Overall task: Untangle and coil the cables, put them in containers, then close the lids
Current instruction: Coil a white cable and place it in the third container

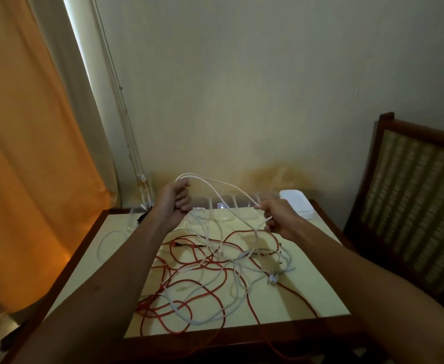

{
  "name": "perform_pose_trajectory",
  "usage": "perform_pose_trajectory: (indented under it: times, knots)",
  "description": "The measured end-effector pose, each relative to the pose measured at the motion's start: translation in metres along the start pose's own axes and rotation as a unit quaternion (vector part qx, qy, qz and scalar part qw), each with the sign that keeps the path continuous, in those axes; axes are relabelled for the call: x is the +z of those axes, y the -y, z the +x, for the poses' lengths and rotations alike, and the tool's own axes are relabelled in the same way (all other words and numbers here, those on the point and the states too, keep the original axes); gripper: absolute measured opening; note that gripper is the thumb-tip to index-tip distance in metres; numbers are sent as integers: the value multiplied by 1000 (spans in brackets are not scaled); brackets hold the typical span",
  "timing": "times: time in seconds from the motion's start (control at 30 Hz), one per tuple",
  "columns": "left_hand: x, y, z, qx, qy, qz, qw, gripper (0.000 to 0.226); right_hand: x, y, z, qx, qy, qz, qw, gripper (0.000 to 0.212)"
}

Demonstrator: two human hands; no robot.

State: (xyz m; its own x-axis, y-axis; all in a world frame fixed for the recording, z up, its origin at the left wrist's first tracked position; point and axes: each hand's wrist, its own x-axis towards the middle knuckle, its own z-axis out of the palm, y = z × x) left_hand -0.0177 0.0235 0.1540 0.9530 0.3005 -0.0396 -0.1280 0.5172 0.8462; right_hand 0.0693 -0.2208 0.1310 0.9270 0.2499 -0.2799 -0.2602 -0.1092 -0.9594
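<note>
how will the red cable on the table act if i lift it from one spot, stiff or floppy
Probably floppy: the red cable lies in loose, wandering loops on the table. It will likely drag the white cables along, since they cross over and under it. One stretch hangs over the near edge, so it may slide off.

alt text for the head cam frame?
Both hands hold a white cable raised over a table: left hand grips loops, right hand pinches it. Tangled red cable and other white cables lie below.
</note>
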Motion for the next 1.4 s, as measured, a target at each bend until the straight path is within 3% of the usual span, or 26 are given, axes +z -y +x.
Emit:
perform_pose_trajectory:
  times: [0.17, 0.3, 0.43, 0.53, 0.67, 0.7, 0.77, 0.87, 1.0, 1.1, 1.2, 1.27, 1.4]
  knots:
    - [16, -9, -25, -2, 127, -91, 988, 18, 8, -52, -12, 40, 68, -75, 994, 25]
    - [13, -2, -62, -61, 233, -116, 964, 15, 11, -95, -29, 50, 127, -113, 984, 23]
    - [5, 30, -103, -149, 222, -61, 962, 28, 7, -129, -45, 17, 141, -174, 974, 18]
    - [-2, 65, -139, -206, 237, -6, 949, 25, 6, -147, -56, 23, 152, -116, 981, 15]
    - [-17, 112, -178, -248, 250, 183, 918, 5, 4, -158, -70, 40, 131, -20, 990, 10]
    - [-22, 121, -182, -268, 240, 230, 904, 11, 2, -161, -71, 38, 128, -27, 991, 11]
    - [-34, 135, -183, -285, 195, 300, 889, 15, -3, -165, -74, 42, 126, -31, 991, 12]
    - [-50, 147, -180, -239, 80, 321, 913, 4, -11, -169, -82, 46, 137, -30, 989, 13]
    - [-68, 154, -175, -216, -18, 324, 921, 26, -20, -173, -95, 57, 154, -14, 986, 12]
    - [-71, 159, -178, -204, 25, 357, 911, 34, -21, -173, -102, 68, 179, 9, 981, 13]
    - [-70, 163, -178, -163, 101, 489, 851, 33, -16, -168, -109, 51, 212, -78, 973, 18]
    - [-67, 165, -177, -164, 150, 520, 825, 30, -12, -167, -112, 45, 248, -126, 960, 28]
    - [-57, 168, -180, -144, 179, 520, 823, 28, -2, -168, -118, 22, 343, -236, 909, 28]
